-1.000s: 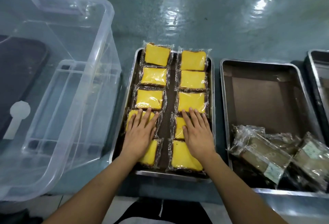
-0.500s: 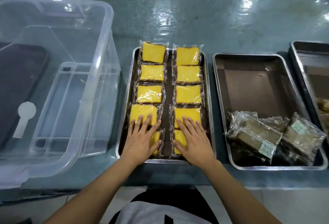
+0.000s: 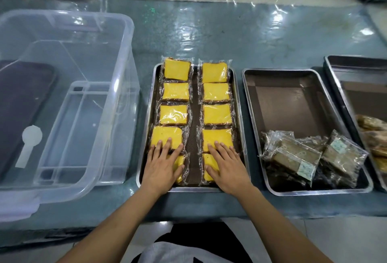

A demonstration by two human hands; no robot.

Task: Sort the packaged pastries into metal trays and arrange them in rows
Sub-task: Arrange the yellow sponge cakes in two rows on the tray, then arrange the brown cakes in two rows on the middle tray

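A metal tray (image 3: 238, 103) in front of me holds several yellow packaged pastries (image 3: 175, 91) laid in two rows. My left hand (image 3: 161, 167) lies flat, fingers spread, on the nearest pastry of the left row. My right hand (image 3: 227, 166) lies flat the same way on the nearest pastry (image 3: 207, 167) of the right row. Neither hand grips anything. To the right, a second metal tray (image 3: 251, 99) holds several brown packaged pastries (image 3: 297, 158) piled loosely at its near end.
A large clear plastic bin (image 3: 88, 116) stands at the left, touching the yellow tray's side. A third metal tray (image 3: 335, 78) at the far right edge holds brown baked goods (image 3: 371, 124). The table has a glossy teal plastic cover (image 3: 230, 32).
Both hands have slid toward me along the rows, from the fourth pastries to the nearest ones. The view has pulled back and shows more of the table.
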